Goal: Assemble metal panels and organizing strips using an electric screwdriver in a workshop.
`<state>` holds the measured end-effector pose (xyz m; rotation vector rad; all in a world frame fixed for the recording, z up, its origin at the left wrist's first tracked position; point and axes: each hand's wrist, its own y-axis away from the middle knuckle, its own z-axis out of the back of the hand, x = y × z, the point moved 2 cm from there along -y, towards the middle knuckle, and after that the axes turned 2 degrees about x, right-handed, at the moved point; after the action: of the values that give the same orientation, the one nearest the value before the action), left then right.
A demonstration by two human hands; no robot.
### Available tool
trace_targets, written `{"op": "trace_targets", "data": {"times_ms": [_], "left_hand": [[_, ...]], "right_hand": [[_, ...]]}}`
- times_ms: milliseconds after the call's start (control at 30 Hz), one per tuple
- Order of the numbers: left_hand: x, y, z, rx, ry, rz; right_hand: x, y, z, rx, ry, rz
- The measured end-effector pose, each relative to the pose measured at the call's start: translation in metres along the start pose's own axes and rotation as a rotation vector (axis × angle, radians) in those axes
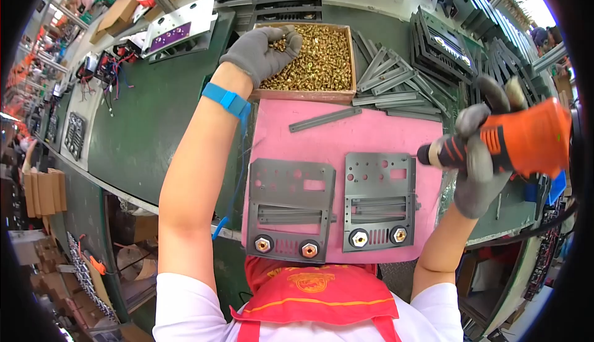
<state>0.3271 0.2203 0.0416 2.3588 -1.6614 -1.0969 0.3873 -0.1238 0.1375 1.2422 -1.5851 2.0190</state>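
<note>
My left hand (263, 54), in a grey glove with a blue strap on the wrist, reaches into a shallow box (309, 95) of small brass-coloured screws (325, 57). Its fingers curl round some of the screws. My right hand (482, 175), also gloved, is wrapped round an orange and black power screwdriver (526, 138) at the right, its tip pointing left. On the pink mat (396, 131) lie two dark grey metal panels, a left panel (288, 178) and a right panel (377, 184). Each panel has two round, brass-centred fittings along its near edge.
A single grey strip (325, 120) lies on the mat behind the panels. More loose strips (396, 82) are heaped right of the screw box. Stacked dark panels (442, 45) stand at the back right. Wired parts (114, 63) and a silver panel (179, 29) sit at the left.
</note>
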Motion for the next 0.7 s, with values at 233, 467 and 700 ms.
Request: {"op": "trace_targets", "data": {"times_ms": [233, 467, 700], "left_hand": [[0.090, 0.146, -0.006, 0.280, -0.393, 0.192], [0.183, 0.224, -0.012, 0.112, -0.351, 0.604], [0.226, 0.210, -0.004, 0.224, -0.133, 0.677]], "right_hand": [[0.012, 0.065, 0.035, 0.217, -0.384, -0.230], [0.038, 0.063, 0.041, 0.122, -0.599, -0.314], [0.107, 0.024, 0.015, 0.882, 0.897, -0.707]]}}
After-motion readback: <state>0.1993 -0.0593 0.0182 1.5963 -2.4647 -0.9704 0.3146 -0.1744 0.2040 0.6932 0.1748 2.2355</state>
